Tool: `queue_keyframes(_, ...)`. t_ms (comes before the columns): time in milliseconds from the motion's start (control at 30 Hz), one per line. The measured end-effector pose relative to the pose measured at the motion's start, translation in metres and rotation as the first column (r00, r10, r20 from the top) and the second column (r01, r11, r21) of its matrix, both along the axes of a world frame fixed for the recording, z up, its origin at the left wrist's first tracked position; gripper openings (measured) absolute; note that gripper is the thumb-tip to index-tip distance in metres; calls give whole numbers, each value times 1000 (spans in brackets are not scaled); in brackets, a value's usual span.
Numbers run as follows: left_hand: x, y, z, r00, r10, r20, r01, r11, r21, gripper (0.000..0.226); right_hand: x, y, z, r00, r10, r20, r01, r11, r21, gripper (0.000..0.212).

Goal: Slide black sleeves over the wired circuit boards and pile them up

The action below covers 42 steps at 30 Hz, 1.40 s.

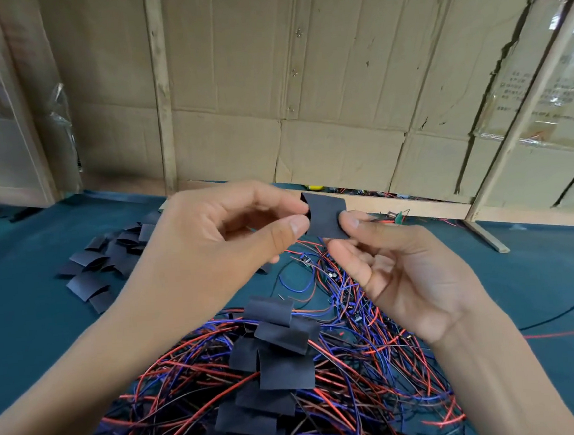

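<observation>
A flat black sleeve (pixel 325 214) is held up in front of me between both hands. My left hand (pixel 218 236) pinches its left edge with thumb and forefinger. My right hand (pixel 396 270) pinches its right lower edge, and red and black wires with a small green part (pixel 397 218) stick out to the right past the fingers. Below lies a pile of sleeved boards (pixel 273 362) in a row on a tangle of red, blue and black wires (pixel 359 366). Bare wired circuit boards (pixel 304 260) lie under my hands. Empty black sleeves (pixel 100 266) are heaped at the left.
The work surface is a teal mat (pixel 540 266). Cardboard panels (pixel 302 78) on a wooden frame wall off the back. A wooden foot (pixel 486 236) juts onto the mat at the right. Loose black and red wires (pixel 555 323) lie at the right.
</observation>
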<state>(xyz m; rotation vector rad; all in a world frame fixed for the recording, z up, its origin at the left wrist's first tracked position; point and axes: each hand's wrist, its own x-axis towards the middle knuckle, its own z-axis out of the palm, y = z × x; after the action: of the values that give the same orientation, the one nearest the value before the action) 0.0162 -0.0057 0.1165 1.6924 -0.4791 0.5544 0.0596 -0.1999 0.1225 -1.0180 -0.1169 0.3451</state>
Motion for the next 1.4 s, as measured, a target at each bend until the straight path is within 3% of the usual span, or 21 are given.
queue_keyframes(167,2,3,-3,986,57,156,-102,948,303,28,0,0,1,999,-30,-28,30,1000,-7,14)
queue_keyframes(333,5,12,-5,898,-35,438,-256,768,587,38,-2,-4,3,999,-31,26,34,993,-112,13)
queue_keyframes(433,7,16,-7,884,-2,467,-337,688,642,38,-1,-6,2,999,-22,47,30,985,-167,10)
queue_keyframes(567,6,15,-7,905,8,426,-342,611,714,17,2,-8,0,995,18,96,8,966,-257,18)
queue_keyframes(767,5,14,1,957,4,289,-191,761,620,11,1,-4,-4,982,86,171,-55,982,-183,12)
queue_keyframes(867,4,16,3,981,45,191,-155,774,613,13,1,0,-7,978,69,197,-26,976,-216,13)
queue_keyframes(967,4,14,3,952,139,272,-290,690,663,17,4,4,-14,977,33,211,12,978,-209,25)
queue_keyframes(1067,5,18,4,925,203,321,-364,717,594,28,6,8,-20,971,112,209,-102,993,-57,49)
queue_keyframes(1233,7,14,-1,926,245,289,-366,773,518,37,5,5,-23,874,289,390,-288,956,-62,37)
queue_keyframes(1333,7,8,-2,923,214,320,-357,786,505,35,7,9,-27,873,215,438,-209,976,-63,30)
queue_keyframes(1400,5,6,-3,945,185,269,-299,822,485,24,8,11,-30,892,167,421,-194,981,23,29)
